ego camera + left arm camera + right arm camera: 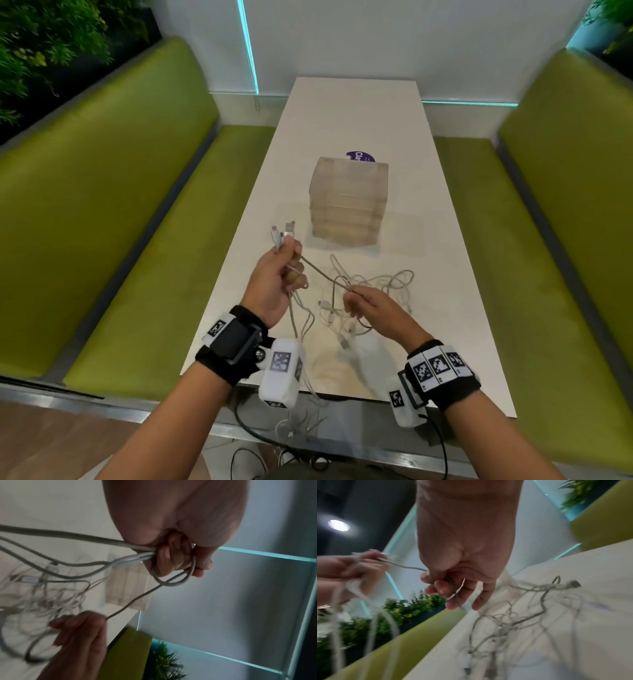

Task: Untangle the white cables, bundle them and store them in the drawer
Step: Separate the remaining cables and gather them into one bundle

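A tangle of white cables [370,291] lies on the white table [376,120] in front of a small translucent drawer unit [347,198]. My left hand [277,274] is raised above the table's left edge and grips several cable ends, their plugs [284,231] sticking up past the fist. In the left wrist view the fingers [171,559] curl round the strands. One cable [322,270] runs taut from that fist to my right hand [368,305], which pinches it between thumb and fingers [440,586]. Loose strands hang off the table's near edge.
Green bench seats [120,212] flank the table on both sides. A purple round sticker [359,157] lies behind the drawer unit. White wall panels with teal light strips [248,48] close the far end. Plants [41,44] stand at the back left.
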